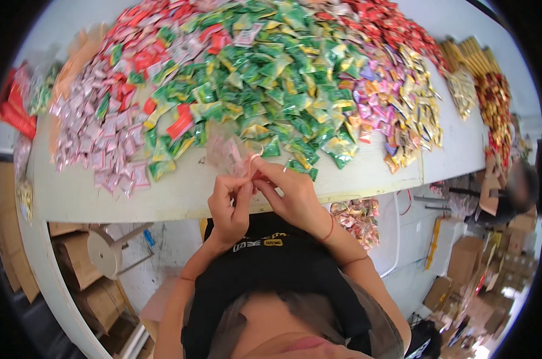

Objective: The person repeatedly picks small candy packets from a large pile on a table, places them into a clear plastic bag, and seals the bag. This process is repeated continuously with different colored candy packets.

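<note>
Both my hands meet at the table's front edge, close to my body. My left hand (229, 204) pinches the gathered neck of a clear plastic bag (228, 150). Against it, my right hand (293, 193) holds a thin pale tie or ribbon (253, 162) at the same neck. The bag lies towards the table's middle and holds some pink-and-white pieces. Just beyond it spreads a large heap of green-and-yellow wrapped sweets (271, 85). Pink-and-white packets (111, 134) lie to the left, with a few red ones among them. My fingers partly hide the tie.
Purple, orange and gold wrapped sweets (387, 107) lie right of the green heap, red ones (387, 27) behind. A white tub (389, 233) with packets stands below the table's right side. A round stool (105, 253) is under the left side. Another person (499, 193) is at far right.
</note>
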`<state>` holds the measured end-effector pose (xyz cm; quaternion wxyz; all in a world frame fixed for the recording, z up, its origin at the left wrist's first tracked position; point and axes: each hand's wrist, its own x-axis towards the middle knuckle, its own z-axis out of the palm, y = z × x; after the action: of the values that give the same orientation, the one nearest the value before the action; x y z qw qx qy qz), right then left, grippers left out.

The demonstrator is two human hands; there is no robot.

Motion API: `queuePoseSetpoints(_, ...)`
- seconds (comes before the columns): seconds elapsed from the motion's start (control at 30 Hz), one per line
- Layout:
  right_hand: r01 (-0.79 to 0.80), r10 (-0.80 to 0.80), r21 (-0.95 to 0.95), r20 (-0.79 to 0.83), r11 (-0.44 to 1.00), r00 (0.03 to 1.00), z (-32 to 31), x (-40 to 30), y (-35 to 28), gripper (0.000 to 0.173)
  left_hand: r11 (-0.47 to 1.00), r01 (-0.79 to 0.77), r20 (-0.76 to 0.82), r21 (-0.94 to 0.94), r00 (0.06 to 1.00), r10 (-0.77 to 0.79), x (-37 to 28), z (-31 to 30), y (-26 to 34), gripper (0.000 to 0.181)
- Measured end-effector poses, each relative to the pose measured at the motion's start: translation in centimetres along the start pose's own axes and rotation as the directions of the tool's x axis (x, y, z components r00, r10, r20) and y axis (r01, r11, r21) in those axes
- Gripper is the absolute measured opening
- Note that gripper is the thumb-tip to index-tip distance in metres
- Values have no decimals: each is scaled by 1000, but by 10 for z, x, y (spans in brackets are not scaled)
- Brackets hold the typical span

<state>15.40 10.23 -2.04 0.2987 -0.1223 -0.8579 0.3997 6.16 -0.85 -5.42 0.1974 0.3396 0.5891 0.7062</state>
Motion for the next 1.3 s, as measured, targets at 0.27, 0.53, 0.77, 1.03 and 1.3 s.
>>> queuePoseSetpoints(0.27,-41,68,217,-118,975,991,-25,17,-1,24,988,92,-6,-122,996,-94,25,-7,18,7)
queuePoseSetpoints(0.53,-384,121,-445,-514,809,849,-160,25,165,18,989,40,-228,-145,971,-73,72,-27,56,8)
queuePoseSetpoints(0.77,-433,291,-486,-342,759,893,-183,60,197,23,993,-50,-167,-103,985,32,72,-16,53,8)
queuePoseSetpoints(1.03,-386,487,311,-388,868,782,-250,123,246,16,961,64,-20,269,998,-61,50,-41,30,15)
queuePoseSetpoints(1.3,-694,523,-477,-457,539,720,-228,221,303,70,879,-35,-73,476,994,79,40,-57,36,18)
